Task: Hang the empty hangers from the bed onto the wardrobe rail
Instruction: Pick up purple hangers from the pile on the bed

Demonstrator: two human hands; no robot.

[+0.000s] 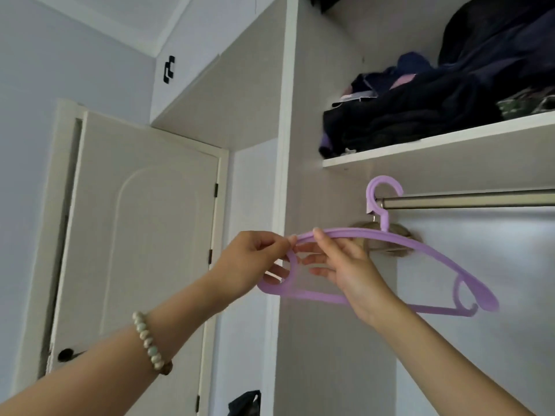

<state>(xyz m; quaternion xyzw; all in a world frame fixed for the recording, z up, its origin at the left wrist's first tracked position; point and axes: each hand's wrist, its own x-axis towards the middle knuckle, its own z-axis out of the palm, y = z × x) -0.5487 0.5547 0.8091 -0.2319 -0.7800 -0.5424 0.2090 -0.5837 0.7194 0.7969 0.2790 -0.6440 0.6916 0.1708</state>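
We stand in home bedroom: open wardrobe with metal rail (468, 202), shelf (435, 144) of folded dark clothes (420, 112), panelled door (144, 235), pale walls.

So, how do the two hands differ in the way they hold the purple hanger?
The left hand pinches the purple hanger at its left end, fingertips closed on the upper bar; the right hand sits further along, thumb on the upper bar and fingers spread loosely behind it. The left forearm wears a bead bracelet; the right forearm is bare. Both hands touch the same hanger, whose hook is already over the rail.
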